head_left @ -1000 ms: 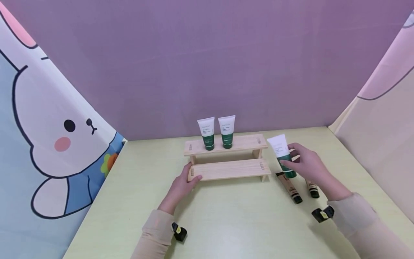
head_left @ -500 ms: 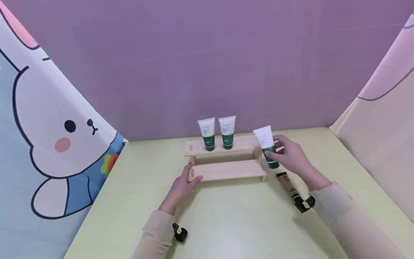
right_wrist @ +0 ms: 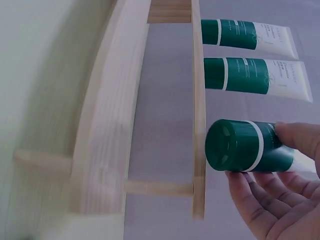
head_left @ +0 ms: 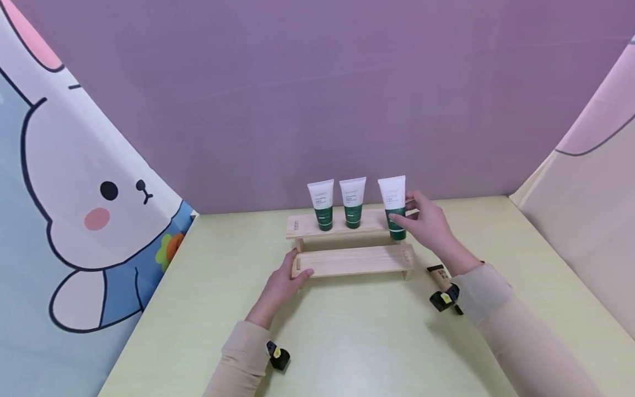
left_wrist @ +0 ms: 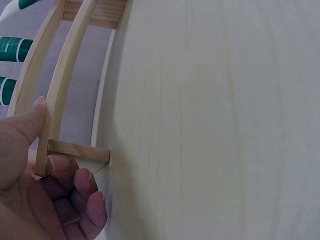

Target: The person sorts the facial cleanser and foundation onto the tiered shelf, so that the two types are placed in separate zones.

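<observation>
A two-step wooden rack (head_left: 354, 261) stands on the table. My left hand (head_left: 280, 284) grips the left end of its lower step, thumb on top and fingers beneath, as the left wrist view shows. Between thumb and fingers my right hand (head_left: 429, 223) holds a white and green squeeze tube (head_left: 394, 198), cap down, at the right end of the upper step. In the right wrist view its green cap (right_wrist: 227, 145) is close to the step's edge; whether it touches I cannot tell. Two matching tubes, the left one (head_left: 322, 204) and the middle one (head_left: 353, 201), stand upright on the upper step.
A brown tube with a black cap (head_left: 439, 277) lies on the table right of the rack, partly hidden by the right wrist camera (head_left: 443, 299). Behind the table hangs a purple cloth (head_left: 317, 99); a cartoon-print cloth (head_left: 89, 220) borders the left.
My right hand has carried the squeeze tube left and up, from above the brown tubes to the upper step, and it is now more upright. My left hand keeps its hold on the rack.
</observation>
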A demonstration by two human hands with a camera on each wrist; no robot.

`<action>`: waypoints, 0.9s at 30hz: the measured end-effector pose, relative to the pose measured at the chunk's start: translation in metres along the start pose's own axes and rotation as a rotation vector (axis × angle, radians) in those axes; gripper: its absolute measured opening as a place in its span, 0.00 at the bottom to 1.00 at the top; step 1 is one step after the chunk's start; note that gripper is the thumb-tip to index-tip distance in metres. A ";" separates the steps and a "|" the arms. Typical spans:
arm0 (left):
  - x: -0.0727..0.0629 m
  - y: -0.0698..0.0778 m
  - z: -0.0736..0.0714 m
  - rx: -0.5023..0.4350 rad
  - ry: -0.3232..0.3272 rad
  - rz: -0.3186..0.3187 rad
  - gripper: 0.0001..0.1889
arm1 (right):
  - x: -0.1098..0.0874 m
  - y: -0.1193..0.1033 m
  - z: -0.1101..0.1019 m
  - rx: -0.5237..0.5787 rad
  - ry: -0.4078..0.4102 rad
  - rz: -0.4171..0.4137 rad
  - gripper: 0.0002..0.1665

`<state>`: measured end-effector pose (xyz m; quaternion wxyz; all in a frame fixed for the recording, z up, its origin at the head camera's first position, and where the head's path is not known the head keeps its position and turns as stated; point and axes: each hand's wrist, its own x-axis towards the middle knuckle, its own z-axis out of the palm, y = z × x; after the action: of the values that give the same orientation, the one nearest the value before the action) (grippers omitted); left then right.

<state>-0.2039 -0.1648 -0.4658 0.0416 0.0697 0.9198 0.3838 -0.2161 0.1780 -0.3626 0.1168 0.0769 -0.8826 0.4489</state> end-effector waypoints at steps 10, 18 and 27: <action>-0.002 0.000 0.004 -0.022 -0.005 -0.003 0.39 | 0.020 -0.001 0.023 0.072 0.050 -0.021 0.29; -0.002 0.000 0.004 -0.027 -0.002 -0.009 0.40 | 0.024 0.006 0.027 0.116 0.008 -0.007 0.31; -0.003 0.000 0.000 -0.018 0.008 0.013 0.39 | 0.001 0.006 0.015 0.058 0.066 -0.063 0.28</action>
<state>-0.2014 -0.1658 -0.4657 0.0359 0.0739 0.9161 0.3924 -0.2203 0.1693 -0.3758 0.1576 0.0931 -0.8620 0.4727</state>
